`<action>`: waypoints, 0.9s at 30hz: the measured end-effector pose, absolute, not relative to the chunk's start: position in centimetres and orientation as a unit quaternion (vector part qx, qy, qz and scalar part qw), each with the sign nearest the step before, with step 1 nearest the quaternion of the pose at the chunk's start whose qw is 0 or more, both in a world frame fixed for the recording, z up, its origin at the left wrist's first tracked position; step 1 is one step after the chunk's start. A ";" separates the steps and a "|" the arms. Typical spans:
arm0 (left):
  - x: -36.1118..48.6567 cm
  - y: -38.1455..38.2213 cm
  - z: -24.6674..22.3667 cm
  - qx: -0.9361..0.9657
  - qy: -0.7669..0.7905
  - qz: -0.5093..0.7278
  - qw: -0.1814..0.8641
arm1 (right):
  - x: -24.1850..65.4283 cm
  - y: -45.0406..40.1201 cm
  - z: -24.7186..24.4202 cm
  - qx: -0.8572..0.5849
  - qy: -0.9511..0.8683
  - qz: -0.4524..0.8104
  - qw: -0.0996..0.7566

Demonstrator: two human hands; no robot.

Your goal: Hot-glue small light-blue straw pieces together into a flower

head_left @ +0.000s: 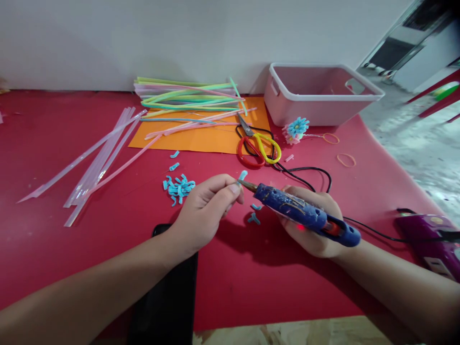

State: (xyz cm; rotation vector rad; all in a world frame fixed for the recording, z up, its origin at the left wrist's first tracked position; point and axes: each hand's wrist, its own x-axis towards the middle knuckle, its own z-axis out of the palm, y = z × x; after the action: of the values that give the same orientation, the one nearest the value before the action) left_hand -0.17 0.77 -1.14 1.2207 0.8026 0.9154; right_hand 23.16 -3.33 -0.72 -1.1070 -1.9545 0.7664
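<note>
Under my left forearm a black phone [168,292] lies flat on the red counter [53,239], out of the way of the work. Above it my left hand [206,208] is pinched shut, thumb and fingers pressed on a small blue straw piece [243,175], held up off the counter so its end is free. My right hand [311,220] is wrapped tight round the blue glue gun [305,215], tilted so the nozzle meets that piece right at my fingertips; its black cord [312,172] trails back across the counter. Two more blue bits [254,215] lie just below the nozzle, and a little heap of cut pieces [178,187] sits near my left hand, close enough to pick from. Farther out are the scissors [257,143] on orange paper [204,136], long straws [187,96] stacked at the back, clear sticks [97,158] to the left, a finished blue flower [296,128] beside the pink tub [319,93], and a purple device [431,237] at my right.
</note>
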 end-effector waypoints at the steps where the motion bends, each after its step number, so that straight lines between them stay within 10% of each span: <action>1: -0.2 0.8 -1.1 0.538 0.355 0.402 0.650 | 23.1 -3.3 -0.7 -0.431 -0.763 0.299 0.377; 27: -0.2 0.8 -0.8 0.562 0.368 0.388 0.632 | 23.8 -3.5 -0.8 -0.469 -0.764 0.268 0.353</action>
State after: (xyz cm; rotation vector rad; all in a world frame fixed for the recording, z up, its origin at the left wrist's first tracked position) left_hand -0.18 0.77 -0.78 1.2858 0.8411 0.8880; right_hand 23.76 -3.54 -0.82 -1.2129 -1.9768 0.6921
